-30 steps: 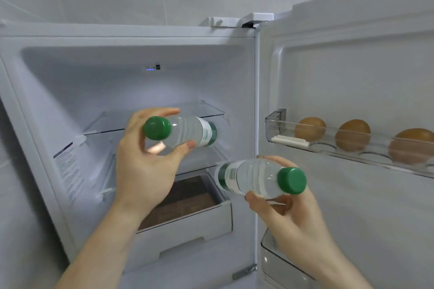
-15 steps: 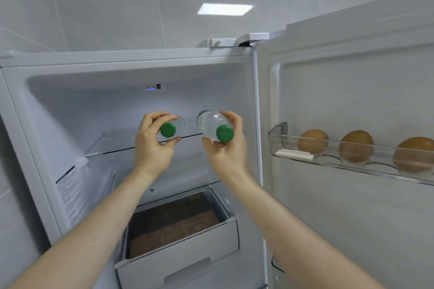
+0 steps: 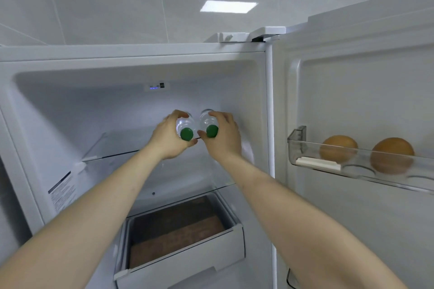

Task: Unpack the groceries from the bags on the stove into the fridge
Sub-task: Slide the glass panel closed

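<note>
White-tiled kitchen, open white fridge [image 3: 131, 54]. Near: pulled-out crisper drawer [image 3: 180, 251]. Far, upper glass shelf [image 3: 112, 156]: left hand [image 3: 170, 141] and right hand [image 3: 223, 138], fingers clenched round two clear green-capped water bottles [image 3: 185, 124] lying side by side. Likely heavy, smooth, rigid; grip mid-body.

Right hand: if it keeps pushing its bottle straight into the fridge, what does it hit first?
Probably the white back wall. The right hand holds its clear green-capped bottle base-first over the glass shelf; nothing shows behind it, though depth is unclear.

Two green-capped bottles [image 3: 186, 128] – one per hand, two eggs [image 3: 338, 148], one drawer [image 3: 183, 256]
</note>
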`<state>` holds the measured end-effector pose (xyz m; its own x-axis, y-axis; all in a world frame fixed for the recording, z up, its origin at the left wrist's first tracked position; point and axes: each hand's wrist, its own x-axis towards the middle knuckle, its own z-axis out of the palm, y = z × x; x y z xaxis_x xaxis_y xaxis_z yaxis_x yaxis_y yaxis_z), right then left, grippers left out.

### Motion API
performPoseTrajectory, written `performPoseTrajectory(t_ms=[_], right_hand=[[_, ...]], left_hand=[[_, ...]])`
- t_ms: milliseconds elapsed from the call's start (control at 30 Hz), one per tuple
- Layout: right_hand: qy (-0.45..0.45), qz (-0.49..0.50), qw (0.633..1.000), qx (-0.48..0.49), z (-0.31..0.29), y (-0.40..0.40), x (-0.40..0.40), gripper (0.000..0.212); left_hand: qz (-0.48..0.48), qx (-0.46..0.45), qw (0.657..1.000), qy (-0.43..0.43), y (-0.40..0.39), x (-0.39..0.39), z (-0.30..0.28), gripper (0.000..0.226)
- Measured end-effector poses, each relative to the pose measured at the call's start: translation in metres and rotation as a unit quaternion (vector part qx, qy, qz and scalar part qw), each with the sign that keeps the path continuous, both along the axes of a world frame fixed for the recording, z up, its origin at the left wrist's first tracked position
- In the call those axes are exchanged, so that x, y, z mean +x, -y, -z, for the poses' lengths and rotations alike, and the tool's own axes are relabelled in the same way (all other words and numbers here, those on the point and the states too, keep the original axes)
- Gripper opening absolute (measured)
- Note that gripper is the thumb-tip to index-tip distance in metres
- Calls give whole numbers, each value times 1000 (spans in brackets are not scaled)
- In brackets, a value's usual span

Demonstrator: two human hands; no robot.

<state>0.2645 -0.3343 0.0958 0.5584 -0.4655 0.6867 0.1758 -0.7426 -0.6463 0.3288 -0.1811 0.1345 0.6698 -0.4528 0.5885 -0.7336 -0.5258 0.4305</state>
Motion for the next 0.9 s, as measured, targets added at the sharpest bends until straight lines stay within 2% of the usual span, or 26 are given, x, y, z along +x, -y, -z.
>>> performPoseTrajectory(t_ms=[133, 267, 400, 533, 633, 767, 900], right_hand=[[-22, 18, 1000, 8, -3, 9, 19, 59], [-79, 28, 996, -22, -10, 15, 32, 58], [-77, 29, 997, 1, -5, 16, 34, 65], [-48, 32, 998, 4, 3, 17, 37, 52], [-76, 42, 996, 2, -2, 21, 38, 45], [-122, 40, 992, -11, -12, 21, 33, 54], [-106, 21, 994, 4, -9, 12, 13, 65]], left_hand=[[30, 62, 996, -50, 13, 2, -13, 82], [67, 49, 987, -136, 22, 10, -16, 72], [53, 19, 979, -196, 23, 29, -15, 62], [33, -6, 981, -191, 31, 35, -10, 65], [24, -23, 982, -188, 33, 37, -6, 67], [41, -55, 977, -200, 31, 41, -5, 67], [37, -78, 982, -167, 30, 40, -3, 56]])
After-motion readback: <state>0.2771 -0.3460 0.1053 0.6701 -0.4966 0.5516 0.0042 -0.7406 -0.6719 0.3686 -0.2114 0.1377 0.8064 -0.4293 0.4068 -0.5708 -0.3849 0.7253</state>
